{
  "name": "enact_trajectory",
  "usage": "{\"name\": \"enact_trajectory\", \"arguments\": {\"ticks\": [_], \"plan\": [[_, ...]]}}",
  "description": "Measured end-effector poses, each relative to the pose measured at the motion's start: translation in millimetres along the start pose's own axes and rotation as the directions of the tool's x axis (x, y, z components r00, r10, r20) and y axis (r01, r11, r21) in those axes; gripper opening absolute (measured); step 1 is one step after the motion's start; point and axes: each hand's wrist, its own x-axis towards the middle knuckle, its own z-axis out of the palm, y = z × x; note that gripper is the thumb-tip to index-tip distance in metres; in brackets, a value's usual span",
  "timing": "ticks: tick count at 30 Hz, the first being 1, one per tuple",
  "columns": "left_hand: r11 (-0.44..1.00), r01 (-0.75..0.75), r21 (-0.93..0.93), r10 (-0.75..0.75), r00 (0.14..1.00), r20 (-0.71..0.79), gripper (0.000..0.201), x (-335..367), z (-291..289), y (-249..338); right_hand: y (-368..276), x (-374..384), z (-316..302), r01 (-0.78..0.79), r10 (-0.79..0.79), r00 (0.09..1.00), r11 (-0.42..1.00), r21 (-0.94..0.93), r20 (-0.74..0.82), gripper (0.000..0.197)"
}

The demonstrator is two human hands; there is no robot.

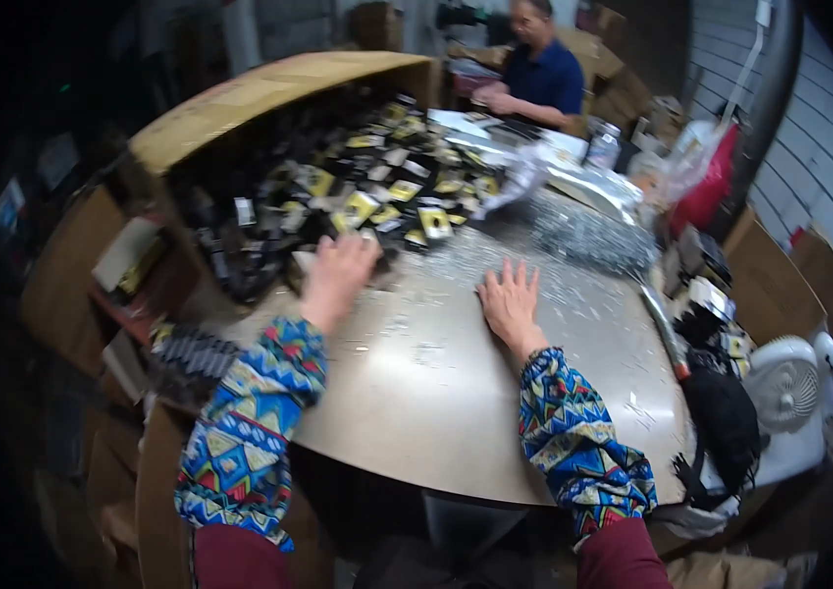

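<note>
My left hand reaches to the front edge of a heap of small black pieces with yellow and white cards. Its fingers are stretched forward and slightly blurred, and I see nothing held in them. On the metal tabletop, my right hand lies palm down with its fingers spread. Tiny shiny bits are scattered around it. Beyond it to the right is a mound of small clear or silvery pieces. Patterned blue sleeves cover both my forearms.
A large cardboard box on its side contains the heap. Across the table a person in a dark blue shirt has both hands together. At right are a white fan, a black bag and a long-handled tool by the table edge.
</note>
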Motion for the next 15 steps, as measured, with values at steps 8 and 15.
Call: {"name": "enact_trajectory", "arguments": {"ticks": [8,15], "plan": [[0.934,-0.26,-0.244,0.301,0.942,0.148,0.052,41,22,-32,104,-87,-36,0.232,-0.244,0.97,0.919,0.318,-0.003,0.04],[0.873,-0.43,-0.229,0.438,0.899,-0.014,0.027,23,14,-6,98,-108,-36,0.043,-0.1,0.982,0.943,0.331,0.158,0.049]]}}
